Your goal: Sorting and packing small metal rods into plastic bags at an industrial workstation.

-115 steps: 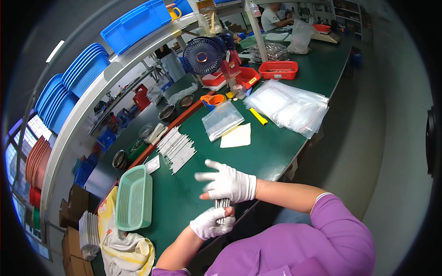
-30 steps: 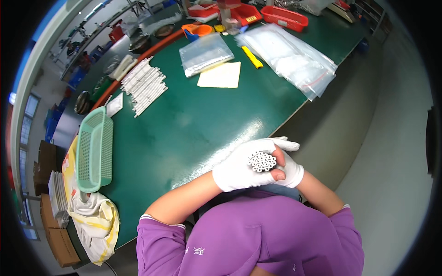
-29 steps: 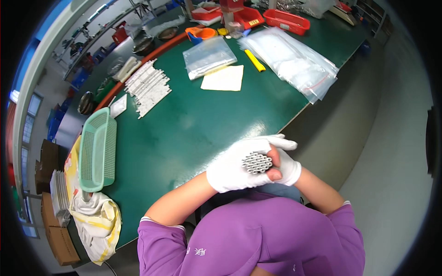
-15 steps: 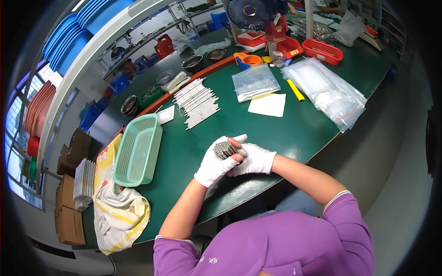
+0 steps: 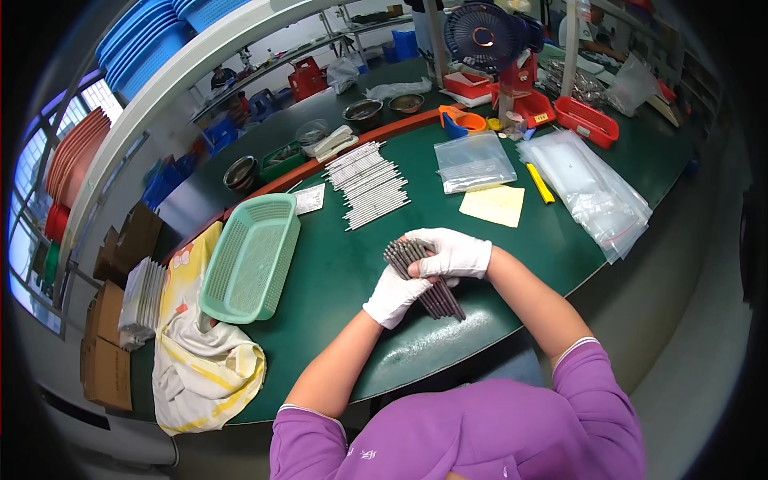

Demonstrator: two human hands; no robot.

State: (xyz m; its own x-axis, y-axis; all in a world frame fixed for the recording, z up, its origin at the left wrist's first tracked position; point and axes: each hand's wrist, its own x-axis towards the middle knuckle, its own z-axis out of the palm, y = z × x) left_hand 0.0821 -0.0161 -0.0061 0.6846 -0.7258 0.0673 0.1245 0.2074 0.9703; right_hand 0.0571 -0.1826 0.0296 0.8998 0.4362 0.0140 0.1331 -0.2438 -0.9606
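Note:
A bundle of thin dark-grey metal rods is held between my two white-gloved hands above the near part of the green table. My left hand wraps the bundle from the left and below, bare fingertips showing. From the upper right, my right hand closes over the same rods. The rod ends fan slightly at the upper left, while the lower ends point toward the table's front edge. Farther off lie rows of silvery rods, side by side on the table. The inner fingers are partly hidden by the bundle.
At left stand a mint-green basket and a crumpled yellow-white cloth. Beyond my hands are a yellow paper, clear bags, a yellow cutter and plastic sleeves. Red trays and a fan stand farther back.
The bundle has tilted from end-on to slanting lengthwise, so the rods' sides show. My right hand has moved up over it, my left hand lower and rightward. The view has shifted slightly.

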